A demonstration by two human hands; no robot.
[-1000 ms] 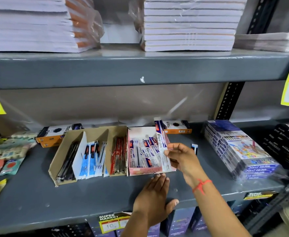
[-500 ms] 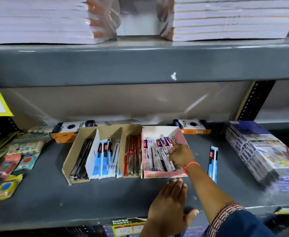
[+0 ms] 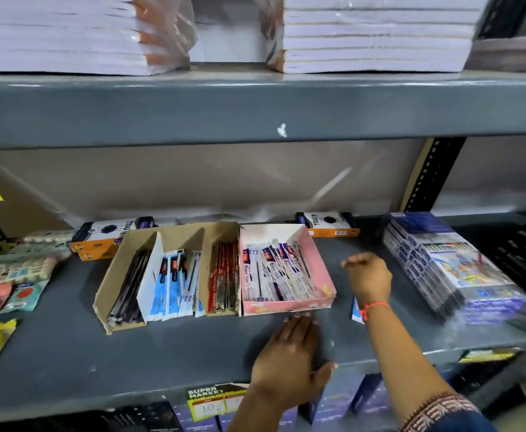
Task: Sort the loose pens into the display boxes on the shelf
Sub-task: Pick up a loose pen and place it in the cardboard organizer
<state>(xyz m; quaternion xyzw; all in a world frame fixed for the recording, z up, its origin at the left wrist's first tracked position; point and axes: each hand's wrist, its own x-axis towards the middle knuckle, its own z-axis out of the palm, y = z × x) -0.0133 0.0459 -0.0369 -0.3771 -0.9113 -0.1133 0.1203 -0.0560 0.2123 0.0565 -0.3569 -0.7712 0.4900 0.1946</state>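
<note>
A pink display box (image 3: 317, 263) on the grey shelf (image 3: 68, 363) holds several white-and-blue packed pens (image 3: 274, 275). To its left a brown cardboard box (image 3: 112, 282) has compartments of black pens (image 3: 131, 285), blue-packed pens (image 3: 174, 282) and red pens (image 3: 224, 279). My right hand (image 3: 369, 277) hovers just right of the pink box, fingers loosely curled, over a loose blue-packed pen (image 3: 356, 311) lying on the shelf; only the pen's near end shows. My left hand (image 3: 289, 353) lies flat on the shelf, fingertips touching the pink box's front wall.
Stacked colour-pencil packs (image 3: 451, 269) fill the shelf's right side. Two orange-and-white boxes (image 3: 112, 235) (image 3: 330, 224) sit behind the display boxes. Eraser packets (image 3: 12, 285) crowd the left. Wrapped notebook stacks (image 3: 374, 35) rest on the upper shelf. A price tag (image 3: 215, 403) hangs below.
My right hand put a white-and-blue pen into the pink box, then drew out and moved right over the loose pen. The left hand stayed at the box front.
</note>
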